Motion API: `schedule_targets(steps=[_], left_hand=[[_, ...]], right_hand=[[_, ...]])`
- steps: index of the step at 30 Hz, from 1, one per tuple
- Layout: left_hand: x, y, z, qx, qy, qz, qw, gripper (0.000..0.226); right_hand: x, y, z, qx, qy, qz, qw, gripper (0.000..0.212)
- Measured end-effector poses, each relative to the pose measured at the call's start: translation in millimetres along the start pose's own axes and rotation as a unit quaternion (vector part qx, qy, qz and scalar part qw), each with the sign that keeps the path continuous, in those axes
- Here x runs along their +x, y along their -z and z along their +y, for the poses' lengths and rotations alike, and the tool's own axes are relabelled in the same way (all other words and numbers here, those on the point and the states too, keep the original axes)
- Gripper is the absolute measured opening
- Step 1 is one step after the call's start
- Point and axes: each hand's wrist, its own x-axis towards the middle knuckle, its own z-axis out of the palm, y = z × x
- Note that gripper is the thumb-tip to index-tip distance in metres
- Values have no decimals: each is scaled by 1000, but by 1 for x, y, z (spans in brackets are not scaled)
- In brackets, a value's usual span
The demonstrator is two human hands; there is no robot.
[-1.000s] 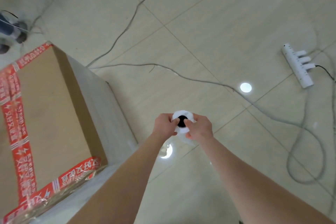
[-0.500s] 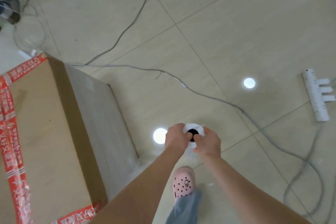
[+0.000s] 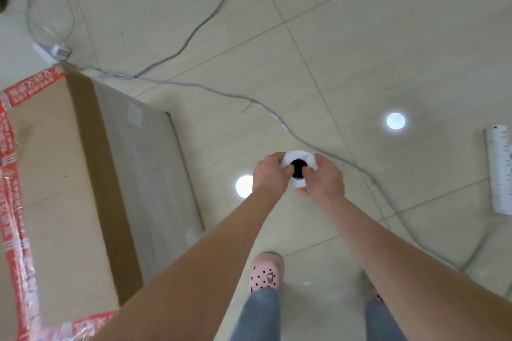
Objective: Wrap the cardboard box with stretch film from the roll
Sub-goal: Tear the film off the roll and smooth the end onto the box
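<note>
- Roll (image 3: 302, 156) of stretch film is out in front of me above the floor (image 3: 388, 36), seen end-on (black core hole showing).
- Left hand (image 3: 270, 174) grips its left side and right hand (image 3: 324, 180) its right, fingers curled round the rim.
- Cardboard box (image 3: 55, 174), red-taped, stands on the floor to my left, apart from the roll.
- I see a grey cable (image 3: 221, 93) and a power strip (image 3: 500, 171).

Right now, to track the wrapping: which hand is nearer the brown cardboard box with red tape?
Left. The left hand grips the white film roll on the side toward the brown cardboard box; the right hand grips its far side.
</note>
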Motion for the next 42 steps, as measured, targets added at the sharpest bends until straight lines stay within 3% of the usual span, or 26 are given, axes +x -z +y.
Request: schedule_targets(steps=[5, 8, 12, 16, 20, 28, 32, 39, 42], left_hand=[[-18, -9, -1, -66, 44, 50, 996, 35], [-41, -15, -9, -87, 76, 114, 987, 40], [-81, -21, -33, -62, 82, 210, 972, 41], [-111, -29, -76, 16, 88, 265, 960, 45], [-128, -44, -135, 89, 85, 283, 951, 45], [-123, -70, -265, 86, 105, 356, 925, 35], [-106, -75, -321, 138, 93, 369, 915, 29], [-76, -91, -381, 215, -42, 440, 871, 15], [-73, -97, -403, 229, -62, 469, 851, 12]], right_hand=[[-8, 18, 1, -98, 52, -45, 993, 39], [-21, 33, -3, -183, 130, -9, 974, 48], [-52, 28, -10, -269, 277, 18, 922, 44], [-81, -11, 1, -326, 389, -25, 861, 46], [-92, -65, 39, -367, 415, -78, 829, 46], [-81, -179, 111, -418, 470, -150, 763, 46], [-68, -234, 127, -416, 507, -169, 736, 41], [-25, -293, 138, -387, 563, -168, 711, 33], [-9, -309, 139, -363, 602, -164, 692, 32]])
